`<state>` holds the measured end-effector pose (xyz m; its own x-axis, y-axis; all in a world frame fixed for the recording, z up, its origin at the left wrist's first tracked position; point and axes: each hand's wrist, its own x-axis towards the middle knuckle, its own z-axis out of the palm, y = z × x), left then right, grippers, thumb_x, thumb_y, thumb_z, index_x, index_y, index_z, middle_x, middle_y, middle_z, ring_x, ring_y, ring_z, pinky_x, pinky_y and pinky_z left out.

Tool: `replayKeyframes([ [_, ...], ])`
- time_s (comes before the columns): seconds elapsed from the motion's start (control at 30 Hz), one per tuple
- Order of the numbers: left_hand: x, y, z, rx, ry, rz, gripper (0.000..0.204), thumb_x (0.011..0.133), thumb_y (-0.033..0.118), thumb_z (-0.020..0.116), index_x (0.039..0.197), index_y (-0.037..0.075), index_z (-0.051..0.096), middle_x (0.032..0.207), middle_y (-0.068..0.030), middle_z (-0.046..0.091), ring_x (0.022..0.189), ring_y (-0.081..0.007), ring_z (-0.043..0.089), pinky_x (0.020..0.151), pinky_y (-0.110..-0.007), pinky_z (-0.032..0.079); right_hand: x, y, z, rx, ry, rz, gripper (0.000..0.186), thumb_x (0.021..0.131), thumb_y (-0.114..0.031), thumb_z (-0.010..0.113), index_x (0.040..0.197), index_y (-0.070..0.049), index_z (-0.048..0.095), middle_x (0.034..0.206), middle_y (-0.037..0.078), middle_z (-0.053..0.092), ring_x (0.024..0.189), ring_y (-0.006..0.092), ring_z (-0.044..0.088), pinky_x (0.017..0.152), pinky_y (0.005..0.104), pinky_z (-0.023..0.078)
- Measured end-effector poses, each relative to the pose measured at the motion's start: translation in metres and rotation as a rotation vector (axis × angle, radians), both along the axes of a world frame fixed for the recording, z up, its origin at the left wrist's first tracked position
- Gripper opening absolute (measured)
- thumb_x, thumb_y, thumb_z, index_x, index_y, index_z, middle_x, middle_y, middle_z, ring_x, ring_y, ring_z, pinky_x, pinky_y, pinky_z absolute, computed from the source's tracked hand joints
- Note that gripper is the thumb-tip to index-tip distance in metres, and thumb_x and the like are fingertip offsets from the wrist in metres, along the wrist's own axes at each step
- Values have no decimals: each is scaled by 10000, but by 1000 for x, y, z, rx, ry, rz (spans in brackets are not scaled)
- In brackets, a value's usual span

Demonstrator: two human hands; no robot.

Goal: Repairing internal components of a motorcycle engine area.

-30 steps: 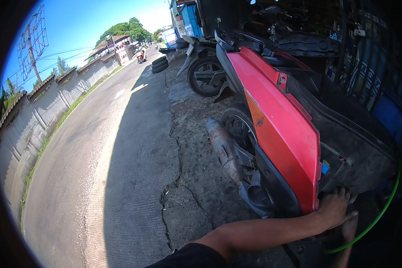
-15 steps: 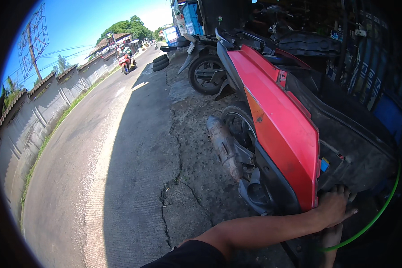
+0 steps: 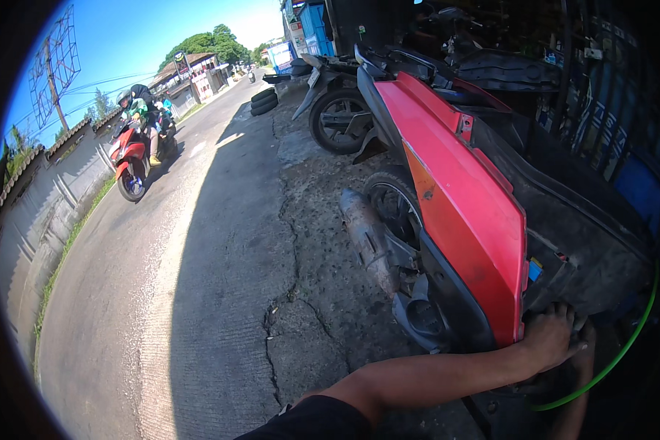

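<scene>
A scooter with a red side panel (image 3: 466,220) and a black underseat part (image 3: 565,220) stands at the right. At the panel's near end, my left hand (image 3: 551,341) rests against the black part, its fingers bent over something dark that I cannot make out. My right hand (image 3: 584,346) is close beside it, in deep shadow, and its fingers are mostly hidden. A small blue-and-yellow piece (image 3: 535,269) shows on the black part just beyond my hands. The scooter's rusty exhaust muffler (image 3: 369,238) and rear wheel (image 3: 396,202) show below the panel.
A bright green hose or cable (image 3: 623,359) curves past my right arm. Another motorbike's wheel (image 3: 339,122) and stacked tyres (image 3: 264,102) stand farther along. On the road (image 3: 103,293) at left, a red motorbike (image 3: 130,158) carries riders. A cracked concrete strip (image 3: 271,242) lies between.
The red motorbike on the road has come much nearer, toward the left. My right hand has moved up beside my left hand. My left hand stays at nearly the same spot.
</scene>
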<state>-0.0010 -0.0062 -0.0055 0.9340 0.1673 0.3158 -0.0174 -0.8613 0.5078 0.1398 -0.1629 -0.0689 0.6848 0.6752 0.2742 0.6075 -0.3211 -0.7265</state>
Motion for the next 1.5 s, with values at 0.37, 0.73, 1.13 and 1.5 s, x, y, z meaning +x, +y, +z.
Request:
replayKeyframes([
  [0.37, -3, 0, -4, -9, -14, -50, 669, 882, 563, 555, 1205, -23, 544, 1112, -209, 558, 1035, -309, 579, 767, -380, 540, -124, 19, -16, 232, 304, -196, 424, 979, -261, 458, 1165, 111, 537, 1076, 197, 641, 962, 236, 622, 829, 392, 476],
  [0.73, -4, 1, -3, 5, -57, 30, 659, 866, 551, 583, 1113, -60, 578, 1074, -189, 574, 1025, -299, 582, 775, -368, 532, -48, 2, 25, -392, 178, -133, 409, 957, -220, 497, 1240, 75, 506, 1233, 197, 576, 1113, 252, 560, 956, 388, 432],
  [1.13, -4, 5, 4, -2, 88, -69, 661, 903, 558, 521, 1365, 87, 483, 1230, -170, 507, 1103, -316, 512, 827, -428, 507, -144, 48, -28, 694, 586, -231, 419, 976, -255, 490, 1228, 77, 529, 1029, 135, 665, 965, 228, 636, 822, 339, 495],
  [1.5, -3, 0, -2, 20, -35, -44, 665, 893, 562, 537, 1230, -12, 541, 1121, -198, 553, 1047, -318, 558, 776, -393, 528, 0, -47, -49, 203, 286, -156, 382, 922, -197, 568, 1177, 87, 545, 1091, 155, 634, 975, 198, 598, 840, 353, 486],
])
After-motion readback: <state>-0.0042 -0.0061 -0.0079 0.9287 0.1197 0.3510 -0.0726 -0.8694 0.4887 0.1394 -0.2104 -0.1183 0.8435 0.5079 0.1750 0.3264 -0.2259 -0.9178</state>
